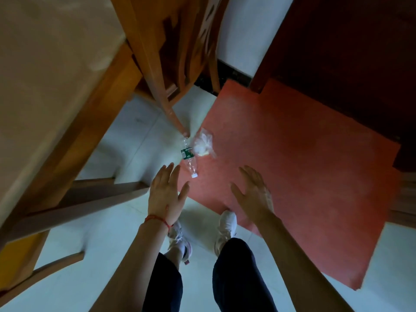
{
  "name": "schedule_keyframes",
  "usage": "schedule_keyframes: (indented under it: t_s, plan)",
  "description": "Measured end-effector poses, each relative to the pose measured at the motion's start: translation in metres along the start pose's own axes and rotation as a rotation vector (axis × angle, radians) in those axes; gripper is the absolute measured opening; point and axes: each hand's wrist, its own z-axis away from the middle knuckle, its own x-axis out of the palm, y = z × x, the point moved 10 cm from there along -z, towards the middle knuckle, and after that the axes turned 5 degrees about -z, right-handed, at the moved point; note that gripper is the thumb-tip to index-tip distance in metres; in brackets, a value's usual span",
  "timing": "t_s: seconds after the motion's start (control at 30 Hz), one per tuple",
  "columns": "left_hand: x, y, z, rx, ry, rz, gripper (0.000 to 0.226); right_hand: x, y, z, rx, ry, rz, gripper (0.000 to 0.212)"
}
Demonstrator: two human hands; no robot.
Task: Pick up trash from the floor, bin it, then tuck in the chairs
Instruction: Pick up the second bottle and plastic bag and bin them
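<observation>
A clear plastic bottle (189,157) with a green label and white cap lies on the floor at the edge of a red mat (292,172). A crumpled clear plastic bag (203,144) with something pale inside lies beside it, on the mat. Both sit just below the foot of a wooden chair leg (173,111). My left hand (166,192) hangs above the floor with fingers spread, just short of the bottle's cap and holding nothing. My right hand (254,192) is also spread flat over the mat, to the right of the trash, apart from it.
A wooden table (45,75) with a pale top fills the left side. A second wooden chair (74,199) stands at the lower left. A dark red door (337,52) is at the upper right. My feet in white shoes (226,226) stand on pale tiles at the mat's edge.
</observation>
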Motion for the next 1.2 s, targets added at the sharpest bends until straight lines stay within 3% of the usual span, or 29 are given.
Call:
schedule_keyframes:
  t_s: [0.83,0.97,1.2]
  plan:
    - [0.328,-0.148,-0.179,-0.092,0.067,0.178,0.079,0.247,0.159,-0.236,-0.198,0.119,-0.012,0.052]
    - [0.361,-0.172,-0.205,-0.179,0.122,0.267,0.055,0.278,0.179,-0.267,-0.228,0.128,-0.009,0.053]
    - [0.407,-0.199,-0.234,-0.486,0.155,0.644,0.05,0.298,0.193,-0.301,-0.249,0.144,-0.029,0.053]
